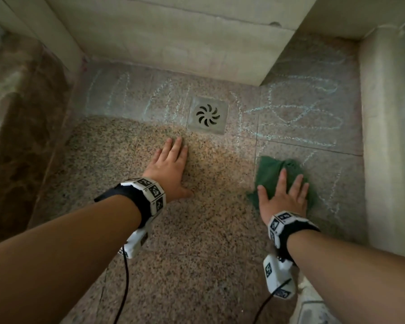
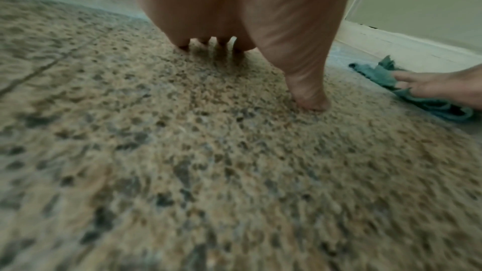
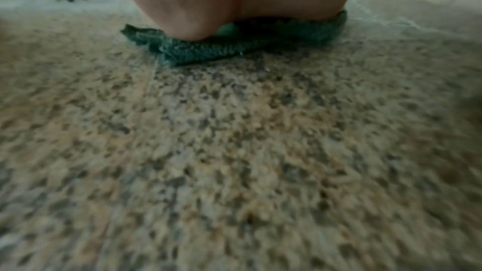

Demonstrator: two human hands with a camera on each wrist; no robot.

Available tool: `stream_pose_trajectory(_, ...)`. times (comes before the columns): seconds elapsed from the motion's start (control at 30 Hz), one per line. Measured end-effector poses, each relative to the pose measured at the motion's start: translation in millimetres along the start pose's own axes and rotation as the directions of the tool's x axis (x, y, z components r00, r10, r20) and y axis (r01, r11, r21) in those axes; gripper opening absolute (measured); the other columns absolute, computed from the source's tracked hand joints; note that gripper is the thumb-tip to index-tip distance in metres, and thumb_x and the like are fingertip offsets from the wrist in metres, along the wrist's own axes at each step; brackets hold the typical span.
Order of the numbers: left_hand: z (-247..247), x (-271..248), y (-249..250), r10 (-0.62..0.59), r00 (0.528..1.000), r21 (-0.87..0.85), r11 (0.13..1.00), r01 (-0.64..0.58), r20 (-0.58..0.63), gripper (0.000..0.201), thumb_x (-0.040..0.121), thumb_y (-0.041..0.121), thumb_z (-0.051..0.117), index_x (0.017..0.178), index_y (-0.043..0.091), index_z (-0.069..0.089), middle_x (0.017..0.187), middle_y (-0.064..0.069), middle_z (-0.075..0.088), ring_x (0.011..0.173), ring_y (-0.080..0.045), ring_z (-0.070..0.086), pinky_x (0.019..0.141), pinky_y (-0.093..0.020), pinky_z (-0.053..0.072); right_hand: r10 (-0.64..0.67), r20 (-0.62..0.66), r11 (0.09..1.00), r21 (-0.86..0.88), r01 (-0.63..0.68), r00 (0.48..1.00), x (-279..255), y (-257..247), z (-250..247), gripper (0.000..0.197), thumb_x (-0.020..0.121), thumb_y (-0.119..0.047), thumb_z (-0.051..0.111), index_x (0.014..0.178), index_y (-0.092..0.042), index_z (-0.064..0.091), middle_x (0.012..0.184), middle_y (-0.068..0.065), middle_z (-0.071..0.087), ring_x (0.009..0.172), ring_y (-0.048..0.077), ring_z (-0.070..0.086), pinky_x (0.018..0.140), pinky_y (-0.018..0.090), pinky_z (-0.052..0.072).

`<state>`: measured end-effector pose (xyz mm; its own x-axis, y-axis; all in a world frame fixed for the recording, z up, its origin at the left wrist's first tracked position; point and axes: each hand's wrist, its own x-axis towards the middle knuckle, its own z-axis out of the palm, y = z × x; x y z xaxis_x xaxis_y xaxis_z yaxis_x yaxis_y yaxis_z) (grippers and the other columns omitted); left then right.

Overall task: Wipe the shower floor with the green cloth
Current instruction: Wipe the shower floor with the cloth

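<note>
A person kneels over a shower floor (image 1: 197, 230), wiping chalk-like scribbles from speckled stone tiles around a square drain (image 1: 208, 115). The right hand (image 1: 283, 197) lies flat on a crumpled green cloth (image 1: 270, 170), fingers straight and spread wide, palm pressing the fabric to the floor; nothing is pinched or gripped. The cloth sits below and to the right of the drain, near the edge of a patch that reads cleaner and warmer in colour than the rest. The left hand (image 1: 170, 170) is planted bare on that cleaner patch, just below and left of the drain, fingers straight and close together, apparently as a prop for body weight. Pale blue-white marks (image 1: 297, 113) remain to the right of the drain, along the far strip to its left, and down the right side near the cloth. Judged from this, the job is perhaps half done. To do the stroke well, the palm should keep even pressure over the whole cloth and carry it in overlapping passes from the clean edge outward into the marked tiles, so residue is not dragged back. The cloth looks bunched at its far end; flattening or refolding it to a fresh face would give more contact. The right wrist view is blurred, so whether the cloth is damp cannot be told. Grout lines and the drain's rim will likely need firmer, shorter rubs.
</note>
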<state>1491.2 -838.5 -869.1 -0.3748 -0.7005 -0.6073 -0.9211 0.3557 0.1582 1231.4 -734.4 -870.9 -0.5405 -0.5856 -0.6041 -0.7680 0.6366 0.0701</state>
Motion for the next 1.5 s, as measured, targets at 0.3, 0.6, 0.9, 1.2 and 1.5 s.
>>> stream_pose_trajectory(0.3, -2, -3, 12, -0.014, 1.0, -0.027, 1.0, 0.014, 0.008, 0.13, 0.077, 0.063, 0.071, 0.155, 0.011, -0.019, 0.16, -0.004, -0.031, 0.148, -0.028, -0.025, 0.123, -0.045, -0.005, -0.453, 0.039, 0.876, -0.166, 0.453, 0.891, -31, -65, 18, 0.073, 0.101, -0.054, 0.022, 0.151, -0.028, -0.024, 0.155, 0.013, -0.035, 0.143, 0.04, -0.028, 0.118, 0.053, -0.012)
stream_pose_trajectory(0.6, -3, -3, 13, -0.016, 1.0, -0.009, 1.0, 0.017, 0.017, 0.127, 0.079, 0.064, 0.07, 0.155, 0.011, -0.017, 0.161, -0.004, -0.028, 0.149, -0.029, -0.021, 0.122, -0.044, -0.001, -0.377, 0.0, 0.911, -0.18, 0.371, 0.926, -9, -13, 14, 0.072, 0.1, -0.058, 0.015, 0.151, -0.027, -0.026, 0.157, 0.004, -0.033, 0.147, 0.027, -0.026, 0.122, 0.045, -0.004)
stream_pose_trajectory(0.9, 0, -1, 14, -0.021, 1.0, -0.04, 0.999, 0.021, 0.004, 0.131, 0.075, 0.066, 0.071, 0.155, 0.013, -0.018, 0.161, -0.002, -0.029, 0.149, -0.028, -0.022, 0.121, -0.043, -0.003, -0.249, -0.106, 0.968, -0.025, 0.248, 0.963, 15, -84, -3, 0.079, 0.099, -0.05, 0.035, 0.156, -0.019, -0.01, 0.161, 0.013, -0.021, 0.147, 0.038, -0.018, 0.12, 0.052, -0.004)
stream_pose_trajectory(1.2, 2, 0, 13, -0.026, 1.0, -0.074, 0.997, 0.025, -0.009, 0.13, 0.074, 0.068, 0.071, 0.156, 0.014, -0.015, 0.162, 0.001, -0.027, 0.149, -0.025, -0.023, 0.123, -0.043, -0.003, -0.719, 0.04, 0.661, -0.27, 0.7, 0.694, -18, -95, 14, 0.076, 0.1, -0.052, 0.036, 0.156, -0.03, -0.01, 0.163, -0.001, -0.02, 0.149, 0.024, -0.019, 0.123, 0.043, -0.002)
stream_pose_trajectory(1.5, -1, -3, 13, -0.016, 1.0, -0.044, 0.999, 0.016, 0.011, 0.128, 0.078, 0.064, 0.07, 0.155, 0.012, -0.018, 0.16, -0.003, -0.03, 0.149, -0.029, -0.023, 0.122, -0.044, -0.003, -0.148, -0.089, 0.989, -0.008, 0.148, 0.985, 31, -49, -17, 0.085, 0.095, -0.065, 0.031, 0.155, -0.027, -0.015, 0.163, 0.005, -0.021, 0.149, 0.029, -0.017, 0.12, 0.044, -0.004)
